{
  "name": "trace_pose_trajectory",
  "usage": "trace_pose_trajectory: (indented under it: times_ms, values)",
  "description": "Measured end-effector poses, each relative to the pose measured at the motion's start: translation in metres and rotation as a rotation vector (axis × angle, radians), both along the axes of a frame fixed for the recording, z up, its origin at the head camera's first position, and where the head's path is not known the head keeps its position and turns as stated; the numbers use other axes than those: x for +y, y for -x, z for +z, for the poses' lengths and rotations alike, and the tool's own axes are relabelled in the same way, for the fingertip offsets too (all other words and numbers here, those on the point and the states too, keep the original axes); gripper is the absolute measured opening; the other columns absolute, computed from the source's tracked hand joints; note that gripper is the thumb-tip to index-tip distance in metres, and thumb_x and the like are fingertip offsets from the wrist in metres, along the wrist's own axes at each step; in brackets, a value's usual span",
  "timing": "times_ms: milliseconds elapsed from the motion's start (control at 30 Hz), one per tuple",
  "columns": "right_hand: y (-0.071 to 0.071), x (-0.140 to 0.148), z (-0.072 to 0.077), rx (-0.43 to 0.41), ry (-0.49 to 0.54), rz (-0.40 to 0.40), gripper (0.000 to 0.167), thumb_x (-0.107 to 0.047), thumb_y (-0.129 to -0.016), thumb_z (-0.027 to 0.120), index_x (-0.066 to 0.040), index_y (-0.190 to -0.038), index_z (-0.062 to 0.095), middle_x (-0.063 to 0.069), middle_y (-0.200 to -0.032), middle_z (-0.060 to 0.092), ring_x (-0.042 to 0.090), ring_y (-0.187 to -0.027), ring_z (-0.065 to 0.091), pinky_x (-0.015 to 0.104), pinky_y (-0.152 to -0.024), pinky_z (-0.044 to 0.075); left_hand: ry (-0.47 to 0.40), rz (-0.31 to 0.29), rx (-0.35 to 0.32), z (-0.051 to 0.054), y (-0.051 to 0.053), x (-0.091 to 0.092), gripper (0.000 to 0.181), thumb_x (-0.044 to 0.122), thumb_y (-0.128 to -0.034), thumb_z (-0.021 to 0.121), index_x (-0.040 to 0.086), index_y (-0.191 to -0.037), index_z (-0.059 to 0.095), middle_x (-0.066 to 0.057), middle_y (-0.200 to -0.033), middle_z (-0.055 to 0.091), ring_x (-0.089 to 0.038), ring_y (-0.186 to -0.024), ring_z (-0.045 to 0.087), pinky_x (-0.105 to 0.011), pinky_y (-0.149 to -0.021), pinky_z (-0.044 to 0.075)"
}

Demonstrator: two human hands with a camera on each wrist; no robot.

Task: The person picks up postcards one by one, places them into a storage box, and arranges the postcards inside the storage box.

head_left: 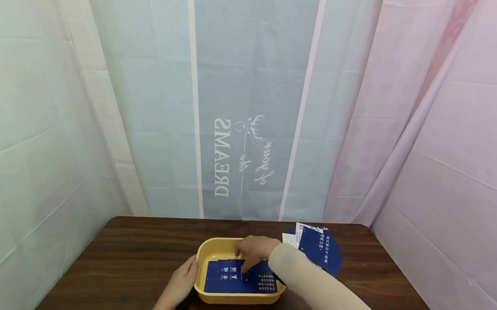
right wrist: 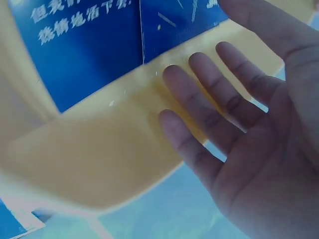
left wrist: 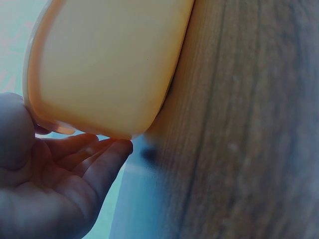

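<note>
A yellow plastic basin [head_left: 211, 246] stands near the table's front edge, with blue printed cards [head_left: 222, 278] lying flat inside. At its left end my left hand [head_left: 183, 278] grips the wall, thumb at the rim and fingers against the outside; the left wrist view shows the fingertips [left wrist: 124, 145] touching the basin's wall [left wrist: 107, 69]. My right hand [head_left: 256, 250] reaches over the basin's far side, above the cards. In the right wrist view its fingers [right wrist: 187, 92] are spread and nearly straight beside the blue cards [right wrist: 89, 55], holding nothing.
More cards [head_left: 321, 248], blue and white, lie fanned out on the dark wooden table [head_left: 144, 252] to the right of the basin, partly behind my right sleeve [head_left: 309, 278]. A printed curtain [head_left: 251, 81] hangs behind the table, with pale cloth at both sides.
</note>
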State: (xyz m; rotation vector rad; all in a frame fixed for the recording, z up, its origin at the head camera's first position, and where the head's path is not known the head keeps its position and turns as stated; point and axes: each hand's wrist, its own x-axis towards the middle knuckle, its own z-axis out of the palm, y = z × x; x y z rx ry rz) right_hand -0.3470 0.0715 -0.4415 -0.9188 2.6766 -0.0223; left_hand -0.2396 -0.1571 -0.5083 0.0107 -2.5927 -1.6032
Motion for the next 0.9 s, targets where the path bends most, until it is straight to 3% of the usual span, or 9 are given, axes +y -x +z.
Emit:
trace_pose_trajectory:
  times_ms: [167,500,733,900]
  values:
    - [0.0,0.016,0.011,-0.015,0.098,0.014,0.03,-0.031,-0.085,0.079,-0.025,-0.113,0.07,-0.013,-0.084,0.058,0.008,-0.074,0.056,0.026,-0.069,0.052,0.005,0.006,0.004,0.0,-0.001,0.0,0.053,0.034,-0.1104,0.038,-0.007,-0.143,0.049,-0.028,-0.139,0.053,-0.046,-0.13,0.048,-0.062,-0.105,0.039]
    - [0.001,0.051,0.015,0.044,0.255,0.033,0.02,-0.024,-0.091,0.073,-0.02,-0.11,0.07,-0.014,-0.083,0.061,0.005,-0.073,0.057,0.025,-0.068,0.054,0.008,0.006,0.007,0.0,0.0,0.0,0.054,0.034,-0.1104,0.038,-0.008,-0.142,0.049,-0.029,-0.139,0.053,-0.046,-0.13,0.048,-0.062,-0.105,0.039]
    - [0.006,0.077,0.017,0.163,0.371,0.029,0.015,-0.018,-0.095,0.067,-0.015,-0.11,0.069,-0.01,-0.093,0.064,0.007,-0.08,0.059,0.029,-0.072,0.056,0.007,0.001,0.006,-0.001,0.0,0.0,0.053,0.034,-0.1104,0.038,-0.007,-0.143,0.049,-0.028,-0.139,0.054,-0.044,-0.129,0.049,-0.062,-0.104,0.04]
    - [0.009,0.1,0.012,0.258,0.38,-0.054,0.012,-0.019,-0.095,0.068,-0.014,-0.106,0.068,-0.006,-0.093,0.065,0.013,-0.084,0.062,0.035,-0.075,0.056,0.01,0.002,0.005,0.0,0.0,0.0,0.053,0.034,-0.1103,0.039,-0.007,-0.143,0.049,-0.028,-0.139,0.054,-0.045,-0.129,0.049,-0.062,-0.104,0.04]
